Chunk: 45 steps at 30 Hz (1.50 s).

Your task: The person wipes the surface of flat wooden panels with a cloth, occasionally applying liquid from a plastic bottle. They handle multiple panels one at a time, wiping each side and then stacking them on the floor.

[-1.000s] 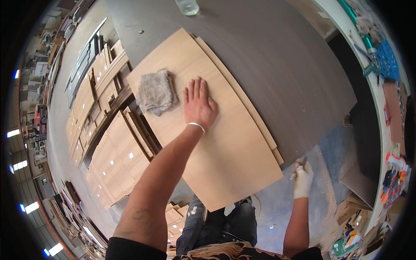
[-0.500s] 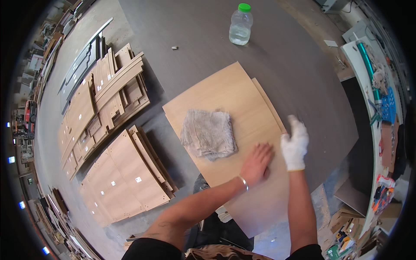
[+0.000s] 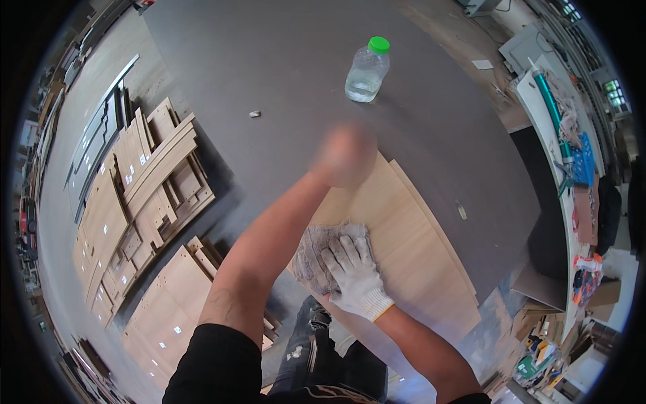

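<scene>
A folded grey cloth (image 3: 311, 257) on a pale wood panel (image 3: 412, 236) is partly covered by the flat, slightly spread fingers of the gloved right hand (image 3: 356, 279). Beyond them, the left hand (image 3: 346, 153) is blurred; its grip cannot be told.

The gloved right hand (image 3: 353, 276), earlier beside the wooden panel's (image 3: 412, 250) right edge, now lies spread on the grey rag (image 3: 312, 254). The bare left hand (image 3: 344, 155) has lifted from its place right of the rag — blurred now, ahead of the right hand, with the bottle (image 3: 367, 79) just beyond it. A small pale piece (image 3: 461, 211) has come into sight on the table (image 3: 437, 114), right of the gloved hand.
</scene>
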Motion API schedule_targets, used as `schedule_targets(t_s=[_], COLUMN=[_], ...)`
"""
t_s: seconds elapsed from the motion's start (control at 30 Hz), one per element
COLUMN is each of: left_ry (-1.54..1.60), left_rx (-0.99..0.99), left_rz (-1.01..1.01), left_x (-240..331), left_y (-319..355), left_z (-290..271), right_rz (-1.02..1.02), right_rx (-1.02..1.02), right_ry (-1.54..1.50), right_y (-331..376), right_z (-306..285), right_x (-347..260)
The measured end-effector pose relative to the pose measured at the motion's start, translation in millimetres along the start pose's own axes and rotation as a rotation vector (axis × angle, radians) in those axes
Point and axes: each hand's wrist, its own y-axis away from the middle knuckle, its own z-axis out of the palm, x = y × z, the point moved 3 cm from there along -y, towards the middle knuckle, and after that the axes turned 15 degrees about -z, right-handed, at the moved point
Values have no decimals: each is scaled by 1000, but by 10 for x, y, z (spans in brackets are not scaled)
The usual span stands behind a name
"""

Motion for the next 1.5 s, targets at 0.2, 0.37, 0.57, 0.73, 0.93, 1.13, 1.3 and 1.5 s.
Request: schedule_targets(t_s=[0.2, 0.37, 0.57, 0.73, 0.93, 1.13, 1.3, 1.5], left_ry=[411, 459, 391, 255, -320, -112, 469, 417], left_rx=[118, 123, -102, -118, 133, 69, -80, 138], left_rz=[-89, -443, 114, 49, 566, 349, 21, -166], left_x=[-1032, -477, -34, 465, 953, 606, -229, -622], left_y=[-1043, -1277, -1762, -1559, -846, -729, -864, -661], left_z=[-272, -729, -601, -501, -699, -841, -862, -756], right_rz=[78, 829, 230, -53, 318, 408, 284, -55], right_rx=[319, 815, 1754, 1717, 1642, 1765, 1774, 1636], right_ry=[1, -555, -2001, -1993, -2014, -2143, -2098, -2114], right_y=[15, 864, 1121, 1045, 751, 534, 441, 760], right_z=[-89, -406, -578, -624, -618, -483, -649, -490], right_x=[50, 565, 819, 1196, 1440, 1391, 1338, 1504])
